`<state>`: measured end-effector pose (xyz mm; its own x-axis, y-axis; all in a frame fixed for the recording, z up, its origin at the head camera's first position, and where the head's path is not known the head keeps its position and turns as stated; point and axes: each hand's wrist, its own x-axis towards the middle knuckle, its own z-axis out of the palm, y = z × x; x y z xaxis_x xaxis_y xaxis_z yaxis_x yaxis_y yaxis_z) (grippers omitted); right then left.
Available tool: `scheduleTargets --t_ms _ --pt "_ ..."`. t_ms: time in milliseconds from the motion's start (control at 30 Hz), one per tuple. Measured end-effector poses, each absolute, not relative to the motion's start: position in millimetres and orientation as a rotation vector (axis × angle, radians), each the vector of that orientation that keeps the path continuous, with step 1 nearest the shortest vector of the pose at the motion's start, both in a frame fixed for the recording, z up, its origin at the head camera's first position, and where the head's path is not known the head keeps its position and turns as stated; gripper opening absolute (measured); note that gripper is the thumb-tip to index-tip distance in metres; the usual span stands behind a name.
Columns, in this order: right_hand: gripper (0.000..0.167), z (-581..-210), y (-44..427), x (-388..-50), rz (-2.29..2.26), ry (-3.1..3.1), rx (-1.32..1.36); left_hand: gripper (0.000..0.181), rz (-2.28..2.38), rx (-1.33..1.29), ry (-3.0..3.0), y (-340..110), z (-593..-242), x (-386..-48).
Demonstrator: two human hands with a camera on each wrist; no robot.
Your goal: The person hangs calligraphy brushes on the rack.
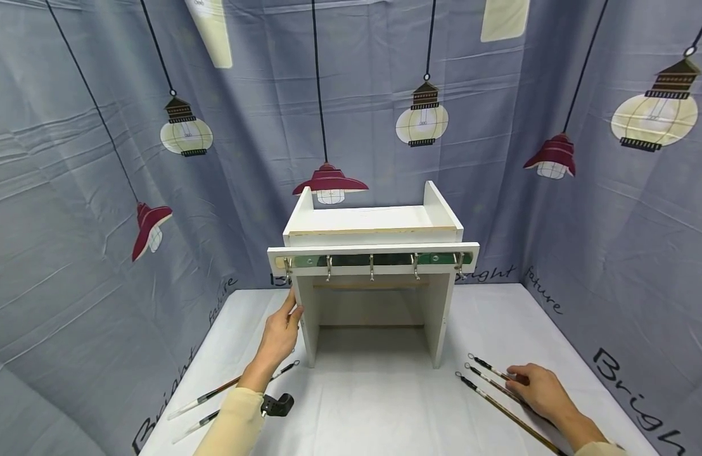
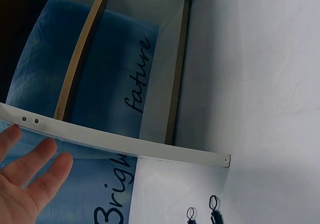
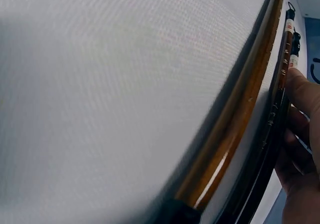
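Observation:
A white wooden shelf point(image 1: 370, 239) stands on the white table, a rail of several metal hooks point(image 1: 371, 266) across its front. At its left side panel point(image 1: 306, 323), my left hand point(image 1: 279, 329) touches the front edge, fingers extended; in the left wrist view the fingers point(image 2: 52, 171) are spread beside the white panel edge point(image 2: 120, 143). On the right lie three calligraphy brushes with hanging loops, the nearest brush point(image 1: 502, 408) apart from my hand. My right hand point(image 1: 536, 389) pinches the farthest brush point(image 1: 488, 365), thumb and curled fingers around its shaft; the grip is partly hidden in the right wrist view.
Two more brushes lie left of the shelf, a brown brush point(image 1: 216, 389) and another brush point(image 1: 285, 369), partly under my left forearm. A black wrist-camera mount point(image 1: 278, 404) sticks out from the left sleeve. Printed grey-blue curtains point(image 1: 368, 95) enclose the table point(image 1: 362, 405).

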<state>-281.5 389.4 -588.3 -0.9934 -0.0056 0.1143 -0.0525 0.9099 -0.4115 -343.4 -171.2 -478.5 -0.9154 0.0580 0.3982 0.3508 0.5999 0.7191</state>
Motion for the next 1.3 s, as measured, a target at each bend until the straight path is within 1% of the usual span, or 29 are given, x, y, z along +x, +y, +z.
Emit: scheduleTargets --t_ms 367,667,900,1300 --pt "0.034 -601.0 391.5 -281.2 0.651 -2.98 0.009 0.057 -1.21 -0.325 -2.494 -171.1 -485.5 -340.5" --pt "0.016 -608.5 389.1 -281.5 0.658 -2.886 -0.008 0.058 -1.221 -0.335 -2.495 -171.4 -486.4 -340.6" --pt "0.014 -610.5 387.9 -282.9 0.665 -2.821 -0.032 0.058 -1.222 -0.339 -2.478 -170.6 -485.0 -341.6" --pt "0.019 -609.6 385.0 -284.7 0.691 -2.787 -0.049 0.058 -1.226 -0.345 -2.475 -171.5 -484.1 -345.5"
